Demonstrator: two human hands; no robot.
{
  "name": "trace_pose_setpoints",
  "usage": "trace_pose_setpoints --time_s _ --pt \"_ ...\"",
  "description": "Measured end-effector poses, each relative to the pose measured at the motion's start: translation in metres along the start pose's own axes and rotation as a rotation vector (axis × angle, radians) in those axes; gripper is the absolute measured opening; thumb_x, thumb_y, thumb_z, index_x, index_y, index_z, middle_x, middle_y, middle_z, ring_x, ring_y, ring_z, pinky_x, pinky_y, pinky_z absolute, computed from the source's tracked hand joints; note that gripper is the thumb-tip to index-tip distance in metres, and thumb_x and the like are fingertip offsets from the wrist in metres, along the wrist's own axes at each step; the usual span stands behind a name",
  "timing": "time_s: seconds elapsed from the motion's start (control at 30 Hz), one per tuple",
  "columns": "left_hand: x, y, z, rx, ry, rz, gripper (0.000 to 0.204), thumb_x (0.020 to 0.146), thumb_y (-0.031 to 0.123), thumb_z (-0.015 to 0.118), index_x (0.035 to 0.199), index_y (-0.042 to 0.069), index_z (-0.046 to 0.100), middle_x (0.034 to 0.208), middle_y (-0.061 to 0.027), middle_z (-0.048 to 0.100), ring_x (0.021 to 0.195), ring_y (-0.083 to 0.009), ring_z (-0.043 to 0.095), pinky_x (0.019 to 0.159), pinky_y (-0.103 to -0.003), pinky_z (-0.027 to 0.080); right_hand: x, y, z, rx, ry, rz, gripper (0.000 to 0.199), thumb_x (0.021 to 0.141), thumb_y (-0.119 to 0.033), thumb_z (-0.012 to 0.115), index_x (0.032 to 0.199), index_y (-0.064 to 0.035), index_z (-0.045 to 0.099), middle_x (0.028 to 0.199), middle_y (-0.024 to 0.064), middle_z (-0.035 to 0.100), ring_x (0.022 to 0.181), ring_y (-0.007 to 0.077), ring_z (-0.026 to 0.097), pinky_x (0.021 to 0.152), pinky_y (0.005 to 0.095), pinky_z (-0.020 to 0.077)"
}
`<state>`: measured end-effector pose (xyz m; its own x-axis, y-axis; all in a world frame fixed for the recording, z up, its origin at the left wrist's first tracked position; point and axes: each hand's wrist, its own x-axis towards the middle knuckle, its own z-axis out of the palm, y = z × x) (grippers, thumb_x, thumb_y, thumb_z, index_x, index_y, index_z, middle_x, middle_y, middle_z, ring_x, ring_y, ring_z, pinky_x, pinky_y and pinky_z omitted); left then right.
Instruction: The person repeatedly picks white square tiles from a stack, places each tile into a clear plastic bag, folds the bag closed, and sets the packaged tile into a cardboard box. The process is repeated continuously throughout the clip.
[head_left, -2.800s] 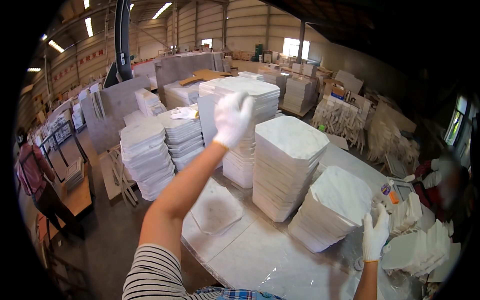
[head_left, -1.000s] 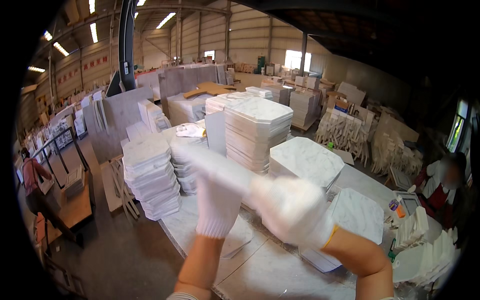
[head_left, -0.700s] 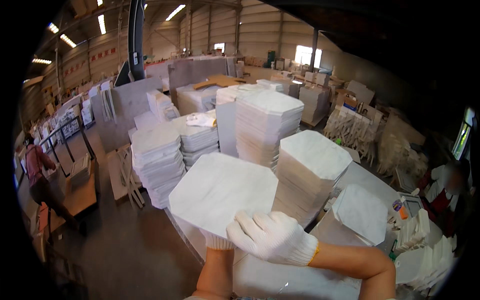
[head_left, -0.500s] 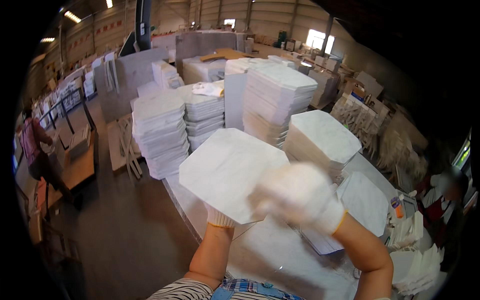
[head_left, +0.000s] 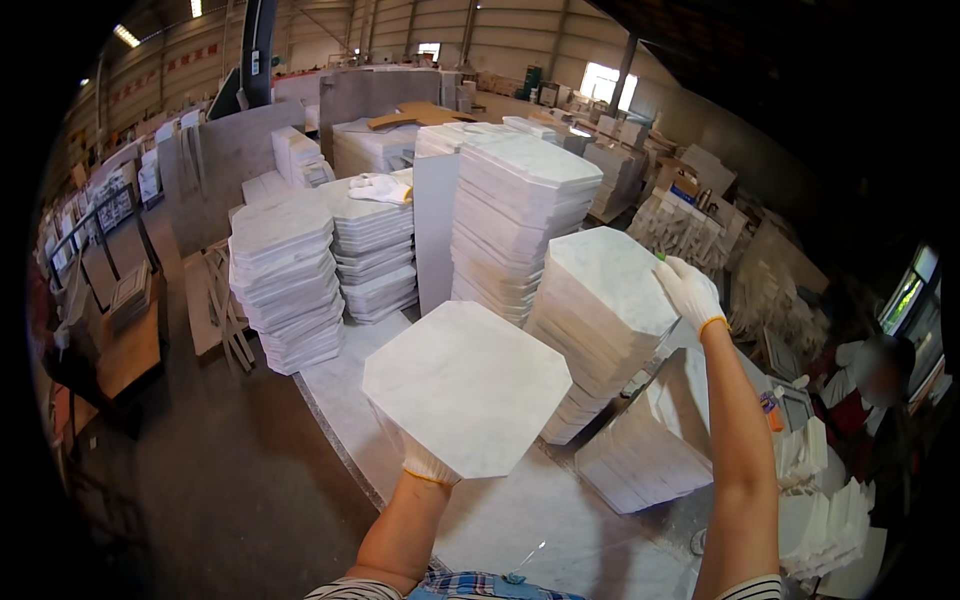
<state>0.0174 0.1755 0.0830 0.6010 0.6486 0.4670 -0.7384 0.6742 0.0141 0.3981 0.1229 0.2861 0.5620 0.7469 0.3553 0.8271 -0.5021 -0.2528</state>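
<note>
My left hand (head_left: 428, 462), in a white knit glove, holds up a white marble tile (head_left: 465, 388) with cut corners. Its fingers are mostly hidden beneath the tile. My right hand (head_left: 692, 290), also gloved, is at the right edge of a tall stack of similar tiles (head_left: 612, 275). A small green bit (head_left: 660, 257) shows at its fingertips, too small to name. Nearer me, below my right forearm, a leaning group of tiles (head_left: 650, 440) rests on the stone-topped table (head_left: 490, 530).
More tile stacks (head_left: 285, 270) stand along the table's far side. A white glove (head_left: 380, 188) lies on one of them. A tall stack (head_left: 525, 200) rises behind the held tile. At the right are an orange-and-purple item (head_left: 770, 408) and a person (head_left: 865, 385).
My right hand has moved from the held tile's surface, where it was blurred, out to the stack at the right. The tile in my left hand sits slightly lower and flatter.
</note>
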Motion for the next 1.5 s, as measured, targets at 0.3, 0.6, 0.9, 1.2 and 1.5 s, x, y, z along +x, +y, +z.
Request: trace_pose_setpoints --time_s 0.3,0.6,0.9,1.2,1.5 --pt "0.000 -0.018 -0.011 0.029 0.116 -0.063 0.071 0.103 0.060 0.025 0.156 0.014 0.027 0.161 -0.0104 0.032 0.144 -0.0344 0.036 0.117 -0.050 0.034 -0.031 -0.013 -0.017 0.139 0.082 -0.048 0.044 0.090 -0.044 0.055 0.116 -0.0122 0.071 0.100 0.0159 0.073 0.099 0.0346 0.068 0.089 0.0411 0.0506" --pt "0.001 -0.018 -0.012 -0.097 0.153 -0.160 0.072 0.102 0.060 0.026 0.157 0.014 0.026 0.160 -0.0117 0.032 0.144 -0.0372 0.034 0.117 -0.052 0.032 -0.106 -0.078 -0.037 0.015 0.116 -0.592 0.063 0.082 -0.049 0.070 0.130 -0.0085 0.061 0.131 0.0147 0.060 0.121 0.0353 0.054 0.099 0.0430 0.0447" --pt "-0.001 -0.029 -0.002 0.533 0.157 -0.015 0.065 0.103 0.054 0.028 0.152 0.011 0.033 0.154 -0.0119 0.040 0.139 -0.0344 0.041 0.114 -0.049 0.037 -0.152 -0.143 -0.009 -0.471 0.249 -0.767 0.048 0.075 -0.022 0.074 0.117 -0.0055 0.059 0.107 0.0154 0.060 0.099 0.0323 0.059 0.085 0.0453 0.0493" --pt "0.003 -0.033 0.002 1.600 -0.296 0.134 0.061 0.105 0.050 0.026 0.151 0.011 0.036 0.152 -0.0108 0.043 0.138 -0.0310 0.044 0.115 -0.047 0.038 -0.130 -0.132 -0.020 -0.352 0.381 -0.831 0.019 0.079 -0.006 0.061 0.097 -0.0103 0.062 0.082 0.0078 0.065 0.069 0.0275 0.066 0.060 0.0398 0.0527" --pt "-0.019 -0.032 -0.009 0.775 -0.139 -0.154 0.059 0.103 0.048 0.035 0.151 0.012 0.036 0.152 -0.0098 0.043 0.140 -0.0289 0.040 0.117 -0.046 0.033 -0.132 -0.127 -0.053 -0.265 0.646 -0.865 0.014 0.080 -0.011 0.071 0.093 -0.0116 0.067 0.074 0.0092 0.064 0.066 0.0281 0.065 0.059 0.0375 0.0519"
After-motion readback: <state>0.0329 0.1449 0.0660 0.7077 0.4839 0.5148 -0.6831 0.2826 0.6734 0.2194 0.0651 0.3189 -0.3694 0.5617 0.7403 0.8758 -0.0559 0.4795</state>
